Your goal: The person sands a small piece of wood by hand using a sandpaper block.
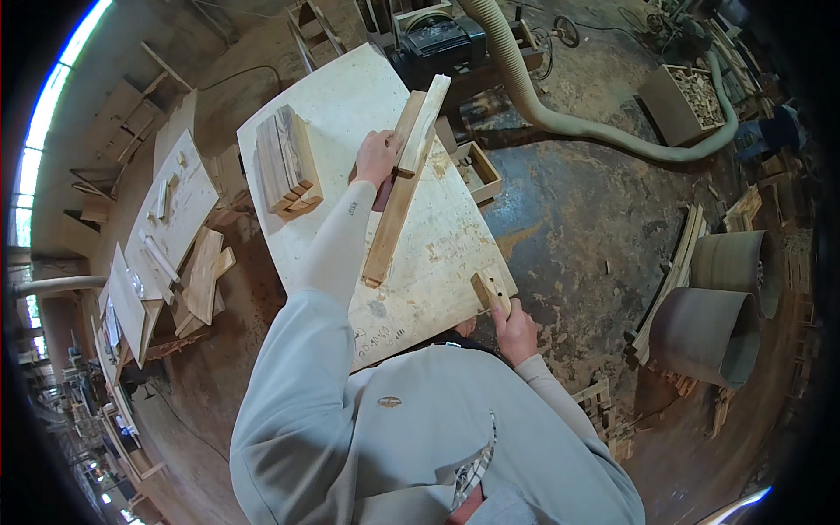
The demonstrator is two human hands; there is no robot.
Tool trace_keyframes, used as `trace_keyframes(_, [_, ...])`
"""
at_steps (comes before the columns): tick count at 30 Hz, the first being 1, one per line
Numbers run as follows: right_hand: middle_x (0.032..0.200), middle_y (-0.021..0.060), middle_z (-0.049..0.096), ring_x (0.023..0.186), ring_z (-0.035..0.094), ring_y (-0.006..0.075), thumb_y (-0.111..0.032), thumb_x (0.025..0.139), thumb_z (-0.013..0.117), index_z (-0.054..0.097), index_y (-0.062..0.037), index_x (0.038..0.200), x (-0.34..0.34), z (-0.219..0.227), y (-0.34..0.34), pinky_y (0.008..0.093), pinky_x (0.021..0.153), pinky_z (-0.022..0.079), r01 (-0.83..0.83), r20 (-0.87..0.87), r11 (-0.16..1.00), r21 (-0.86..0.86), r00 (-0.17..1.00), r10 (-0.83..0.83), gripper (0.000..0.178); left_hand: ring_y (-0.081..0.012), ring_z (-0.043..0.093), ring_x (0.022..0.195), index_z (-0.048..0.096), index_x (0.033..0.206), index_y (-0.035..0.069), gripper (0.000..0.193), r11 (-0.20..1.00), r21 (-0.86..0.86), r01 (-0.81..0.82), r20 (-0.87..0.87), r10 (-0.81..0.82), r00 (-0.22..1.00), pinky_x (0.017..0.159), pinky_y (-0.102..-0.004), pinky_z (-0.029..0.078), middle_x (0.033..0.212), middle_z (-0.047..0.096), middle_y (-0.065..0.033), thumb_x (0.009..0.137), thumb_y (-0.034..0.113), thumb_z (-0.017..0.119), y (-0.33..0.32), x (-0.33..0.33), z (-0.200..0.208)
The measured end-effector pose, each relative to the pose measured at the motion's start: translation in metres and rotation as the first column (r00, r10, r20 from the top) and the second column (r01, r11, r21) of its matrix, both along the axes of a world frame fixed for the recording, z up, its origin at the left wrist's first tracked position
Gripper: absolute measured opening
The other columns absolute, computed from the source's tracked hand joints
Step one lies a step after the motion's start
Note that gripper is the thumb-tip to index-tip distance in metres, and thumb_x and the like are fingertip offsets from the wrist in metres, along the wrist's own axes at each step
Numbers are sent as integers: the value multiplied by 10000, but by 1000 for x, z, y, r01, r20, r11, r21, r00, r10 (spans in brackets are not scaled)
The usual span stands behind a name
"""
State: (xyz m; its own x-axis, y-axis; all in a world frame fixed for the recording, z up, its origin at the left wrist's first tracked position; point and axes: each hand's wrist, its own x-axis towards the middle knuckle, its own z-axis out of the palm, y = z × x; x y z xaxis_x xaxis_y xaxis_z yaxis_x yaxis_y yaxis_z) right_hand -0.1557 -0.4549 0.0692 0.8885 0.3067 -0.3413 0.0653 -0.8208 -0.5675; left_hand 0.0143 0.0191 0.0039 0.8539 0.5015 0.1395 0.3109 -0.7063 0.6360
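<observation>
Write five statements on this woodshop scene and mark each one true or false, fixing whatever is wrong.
1. The left hand is at the long wooden strips on the table. True.
2. The right hand is empty. False: it holds a small wooden piece with holes near the table's corner.
3. A stack of wooden boards lies on the table, left of the left hand. True.
4. The corrugated hose lies on top of the table. False: it curves away to the table's right.
5. The open box near the hose holds wood scraps. True.
</observation>
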Motion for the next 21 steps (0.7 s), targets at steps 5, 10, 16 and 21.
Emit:
trace_keyframes(5, [919, 345, 728, 911, 693, 591, -423, 1120, 629, 587, -2, 1081, -1, -7, -2, 664, 759, 527, 11, -6, 1000, 20, 1000, -11, 425, -394, 715, 1106, 794, 1300, 51, 401, 1000, 7, -5, -16, 5, 1000, 1010, -473, 556, 1142, 744, -213, 1043, 352, 732, -5, 0, 6])
trace_keyframes(10, [924, 355, 736, 896, 708, 582, -537, 1114, 606, 601, -1, 1079, 0, -16, -2, 670, 770, 537, -6, 18, 999, 38, 1000, 6, 537, -393, 715, 1116, 794, 1317, 56, 416, 1000, 18, -19, -3, 19, 1000, 1018, -473, 552, 1150, 747, -216, 1041, 362, 736, -3, -1, 3])
trace_keyframes(16, [923, 346, 734, 903, 704, 579, -448, 1123, 626, 617, 7, 1080, 0, -32, -3, 642, 764, 543, 0, 45, 998, 68, 999, -3, 457, -392, 718, 1130, 796, 1320, 60, 422, 999, 45, -27, 21, 26, 999, 1027, -468, 552, 1165, 755, -216, 1045, 374, 731, -1, 0, -1])
trace_keyframes(21, [930, 341, 741, 918, 709, 574, -459, 1123, 618, 634, 9, 1099, 0, -38, -2, 645, 781, 544, -31, 79, 998, 56, 997, 27, 469, -400, 713, 1177, 793, 1340, 96, 414, 995, 78, -55, 2, 55, 998, 1032, -489, 566, 1217, 744, -217, 1049, 384, 733, 2, -2, -1])
